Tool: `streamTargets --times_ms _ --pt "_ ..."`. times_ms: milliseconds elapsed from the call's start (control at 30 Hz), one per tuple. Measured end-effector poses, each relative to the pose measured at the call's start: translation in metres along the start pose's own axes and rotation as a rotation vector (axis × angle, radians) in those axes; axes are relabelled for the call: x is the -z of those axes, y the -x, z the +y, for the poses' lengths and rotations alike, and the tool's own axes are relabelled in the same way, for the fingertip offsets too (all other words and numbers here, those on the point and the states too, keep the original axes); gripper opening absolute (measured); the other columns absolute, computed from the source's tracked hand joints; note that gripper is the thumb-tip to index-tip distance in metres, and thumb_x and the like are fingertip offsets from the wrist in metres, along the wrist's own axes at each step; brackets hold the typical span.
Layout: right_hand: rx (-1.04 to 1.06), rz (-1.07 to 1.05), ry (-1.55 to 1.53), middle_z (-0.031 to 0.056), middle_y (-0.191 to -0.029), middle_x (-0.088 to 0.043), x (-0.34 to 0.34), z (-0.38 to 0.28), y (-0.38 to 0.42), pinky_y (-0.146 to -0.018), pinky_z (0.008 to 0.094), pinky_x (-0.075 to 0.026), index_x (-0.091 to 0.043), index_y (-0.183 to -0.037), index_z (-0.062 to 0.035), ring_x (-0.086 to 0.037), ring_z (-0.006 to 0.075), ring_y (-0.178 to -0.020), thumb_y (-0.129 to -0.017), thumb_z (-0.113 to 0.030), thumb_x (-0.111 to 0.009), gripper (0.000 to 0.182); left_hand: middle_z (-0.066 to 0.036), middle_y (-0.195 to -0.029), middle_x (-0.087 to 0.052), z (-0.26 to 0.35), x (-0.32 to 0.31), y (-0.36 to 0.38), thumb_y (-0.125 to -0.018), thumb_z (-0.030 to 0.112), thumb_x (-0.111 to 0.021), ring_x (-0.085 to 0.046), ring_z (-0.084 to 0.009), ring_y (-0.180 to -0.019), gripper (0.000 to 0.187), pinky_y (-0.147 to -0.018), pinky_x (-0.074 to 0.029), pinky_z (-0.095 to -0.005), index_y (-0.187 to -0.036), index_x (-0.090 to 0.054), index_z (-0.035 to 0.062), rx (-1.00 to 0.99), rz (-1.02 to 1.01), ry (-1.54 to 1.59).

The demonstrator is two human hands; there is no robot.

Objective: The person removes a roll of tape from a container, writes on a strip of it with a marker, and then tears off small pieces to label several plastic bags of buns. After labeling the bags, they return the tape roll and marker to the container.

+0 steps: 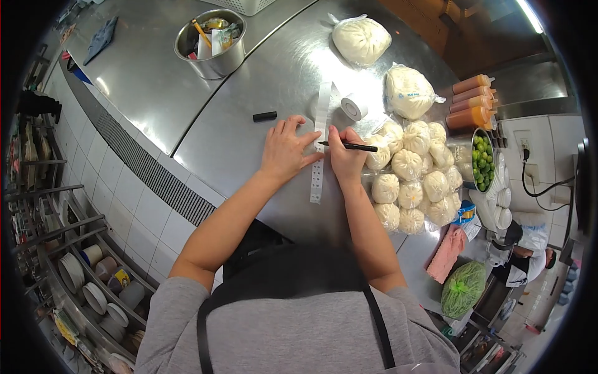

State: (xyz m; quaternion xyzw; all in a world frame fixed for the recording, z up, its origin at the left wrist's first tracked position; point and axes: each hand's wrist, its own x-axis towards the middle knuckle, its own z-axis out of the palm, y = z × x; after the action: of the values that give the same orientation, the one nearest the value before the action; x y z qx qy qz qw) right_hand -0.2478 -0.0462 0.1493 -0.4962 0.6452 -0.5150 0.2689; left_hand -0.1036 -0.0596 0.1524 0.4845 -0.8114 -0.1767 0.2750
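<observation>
A long white paper strip point(317, 168) lies on the steel table, with rows of dark marks on its lower part. My left hand point(286, 149) rests flat beside it, fingers spread, thumb and fingertips at the strip's left edge. My right hand point(346, 153) is closed round a black marker point(359, 147), whose tip is at the strip. The marker's black cap point(265, 116) lies apart, up and left of my left hand. Just above my right hand is a white paper roll point(354, 107). Bagged white buns point(408, 164) are grouped to the right of my right hand.
A metal pot point(212, 59) with mixed items stands at the upper left. Bagged dough point(361, 40), sauce bottles point(470, 103), a container of green limes point(482, 159) and a pink cloth point(446, 254) are rightward. Another person point(529, 262) is at the far right.
</observation>
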Motion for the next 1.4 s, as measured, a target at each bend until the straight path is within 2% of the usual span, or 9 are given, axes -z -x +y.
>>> streamTargets --times_ms 300,367,500,567,700,833,900,1400 --pt "0.049 0.002 -0.042 0.0014 -0.049 -0.037 -0.005 0.001 0.001 -0.045 0.0258 -0.029 -0.036 -0.056 -0.0025 -0.032 0.0052 -0.05 -0.076 -0.006 -0.062 0.034 -0.005 -0.108 -0.048 -0.002 0.001 0.002 -0.063 0.037 -0.074 -0.048 -0.023 -0.093 0.04 -0.08 -0.039 -0.0361 -0.098 -0.067 0.0188 0.019 0.008 0.009" --pt "0.065 -0.003 -0.012 0.0011 -0.049 -0.037 -0.006 0.005 0.0 -0.045 0.0257 -0.029 -0.036 -0.056 -0.0029 -0.032 0.0053 -0.05 -0.076 -0.005 -0.062 0.033 -0.005 -0.108 -0.047 -0.002 0.002 0.002 -0.064 0.034 -0.074 -0.047 -0.0209 -0.099 0.04 -0.079 -0.04 -0.0351 -0.1 -0.066 0.0199 0.031 -0.023 -0.008" --pt "0.058 -0.005 0.019 0.0004 -0.05 -0.034 -0.005 0.005 0.0 -0.045 0.026 -0.029 -0.034 -0.056 -0.0035 -0.03 0.0056 -0.051 -0.076 -0.005 -0.061 0.034 -0.005 -0.108 -0.047 -0.002 0.001 0.001 -0.064 0.034 -0.074 -0.047 -0.0209 -0.099 0.04 -0.079 -0.04 -0.0351 -0.1 -0.066 0.0199 0.031 -0.026 -0.011" --pt "0.064 -0.011 0.016 0.0005 -0.05 -0.034 -0.004 0.006 0.0 -0.045 0.0262 -0.029 -0.034 -0.056 -0.0035 -0.03 0.0056 -0.051 -0.076 -0.005 -0.061 0.034 -0.004 -0.106 -0.048 -0.003 0.0 0.002 -0.064 0.038 -0.073 -0.048 -0.022 -0.092 0.04 -0.08 -0.039 -0.0357 -0.098 -0.067 0.0193 0.008 0.021 -0.01" --pt "0.044 0.007 -0.054 0.0007 -0.049 -0.034 -0.004 0.004 0.0 -0.045 0.0265 -0.029 -0.034 -0.056 -0.0037 -0.031 0.0054 -0.05 -0.076 -0.005 -0.06 0.033 -0.004 -0.106 -0.047 -0.003 0.0 0.002 -0.064 0.038 -0.073 -0.047 -0.0216 -0.092 0.04 -0.08 -0.039 -0.0356 -0.099 -0.067 0.0194 0.011 0.016 -0.003" --pt "0.042 -0.006 0.015 0.0 -0.049 -0.036 -0.001 -0.001 0.001 -0.044 0.0261 -0.029 -0.033 -0.056 -0.0042 -0.032 0.005 -0.05 -0.076 -0.004 -0.06 0.033 -0.004 -0.106 -0.047 -0.003 -0.001 0.004 -0.064 0.038 -0.073 -0.047 -0.0211 -0.092 0.04 -0.08 -0.039 -0.0353 -0.1 -0.067 0.0197 0.018 -0.001 -0.013" --pt "0.113 0.025 0.065 -0.0003 -0.049 -0.036 0.002 -0.005 -0.002 -0.044 0.0262 -0.028 -0.032 -0.057 -0.0045 -0.031 0.0052 -0.049 -0.076 -0.003 -0.06 0.034 -0.004 -0.107 -0.047 -0.003 -0.001 0.0 -0.064 0.038 -0.073 -0.047 -0.021 -0.092 0.04 -0.08 -0.039 -0.0353 -0.1 -0.067 0.0198 0.009 0.009 -0.022" --pt "0.132 0.019 0.026 0.0005 -0.047 -0.034 0.0 0.001 -0.003 -0.042 0.026 -0.027 -0.03 -0.056 -0.0046 -0.028 0.0059 -0.047 -0.075 -0.002 -0.059 0.035 -0.003 -0.106 -0.047 -0.003 -0.001 0.001 -0.065 0.039 -0.072 -0.047 -0.0203 -0.091 0.04 -0.08 -0.039 -0.0348 -0.101 -0.067 0.0209 0.009 0.005 -0.031"
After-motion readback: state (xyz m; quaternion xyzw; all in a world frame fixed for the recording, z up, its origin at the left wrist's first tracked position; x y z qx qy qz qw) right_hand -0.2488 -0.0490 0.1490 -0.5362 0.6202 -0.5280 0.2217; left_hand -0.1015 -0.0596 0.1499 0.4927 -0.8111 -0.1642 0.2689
